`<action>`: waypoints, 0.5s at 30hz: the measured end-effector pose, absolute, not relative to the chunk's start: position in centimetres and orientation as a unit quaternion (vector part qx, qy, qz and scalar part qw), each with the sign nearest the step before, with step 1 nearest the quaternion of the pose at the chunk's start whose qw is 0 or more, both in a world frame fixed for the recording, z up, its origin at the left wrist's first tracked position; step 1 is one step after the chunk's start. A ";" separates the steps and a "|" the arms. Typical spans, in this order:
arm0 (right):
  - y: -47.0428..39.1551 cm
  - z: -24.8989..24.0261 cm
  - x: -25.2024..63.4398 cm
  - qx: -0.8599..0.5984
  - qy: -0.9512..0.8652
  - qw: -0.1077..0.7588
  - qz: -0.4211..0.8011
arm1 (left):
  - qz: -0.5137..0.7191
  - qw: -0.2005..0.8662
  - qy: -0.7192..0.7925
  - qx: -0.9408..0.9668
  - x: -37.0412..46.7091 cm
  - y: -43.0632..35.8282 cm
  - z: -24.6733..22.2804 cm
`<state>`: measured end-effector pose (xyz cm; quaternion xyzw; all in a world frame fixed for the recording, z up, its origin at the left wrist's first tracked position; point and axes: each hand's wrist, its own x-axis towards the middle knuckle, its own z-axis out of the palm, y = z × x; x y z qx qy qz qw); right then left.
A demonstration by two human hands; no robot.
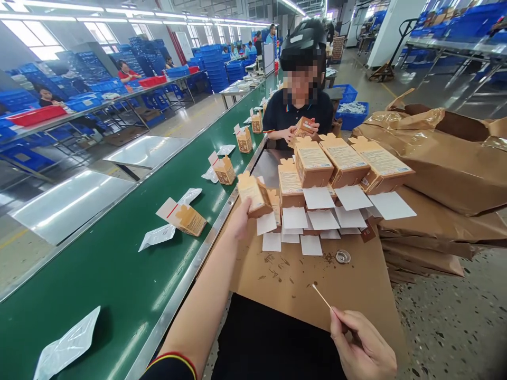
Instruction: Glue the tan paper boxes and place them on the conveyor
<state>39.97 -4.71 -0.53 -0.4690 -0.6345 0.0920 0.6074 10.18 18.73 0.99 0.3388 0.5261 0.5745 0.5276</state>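
Observation:
My left hand (240,219) is closed around a small brown carton (253,194) at the left end of a stack of cartons (315,161). The carton's scalloped top flap points away from me, and a white flap (266,224) hangs at its near end. In my right hand (362,343), low on the right, a cotton swab (322,297) is pinched between thumb and fingers, its white tip pointing up and left. A small round clear dish (343,256) sits on the brown cardboard (285,274) beyond the swab, with dark smudges beside it.
Along my left runs a green conveyor belt (130,274) carrying open cartons (190,219) and silver pouches (67,343). Across the table a co-worker (299,105) holds another carton (304,126). Large brown paper-wrapped bundles (447,158) stand at the right.

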 end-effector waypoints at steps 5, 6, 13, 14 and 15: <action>-3.3 -1.1 43.4 -0.523 -0.628 0.575 0.025 | 0.625 0.568 0.468 0.261 7.5 9.3 0.7; -2.5 -1.3 44.4 -0.537 -0.629 0.562 0.004 | 0.611 0.579 0.481 0.245 7.3 7.3 0.2; 3.4 -3.1 48.0 -0.620 -0.636 0.455 -0.057 | 0.538 0.578 0.564 0.242 7.2 0.9 -3.7; 3.8 -3.4 48.2 -0.627 -0.641 0.441 -0.046 | 0.541 0.565 0.569 0.254 7.2 0.9 -4.1; 4.1 -3.5 48.4 -0.633 -0.644 0.429 -0.037 | 0.544 0.553 0.574 0.262 7.2 1.0 -4.4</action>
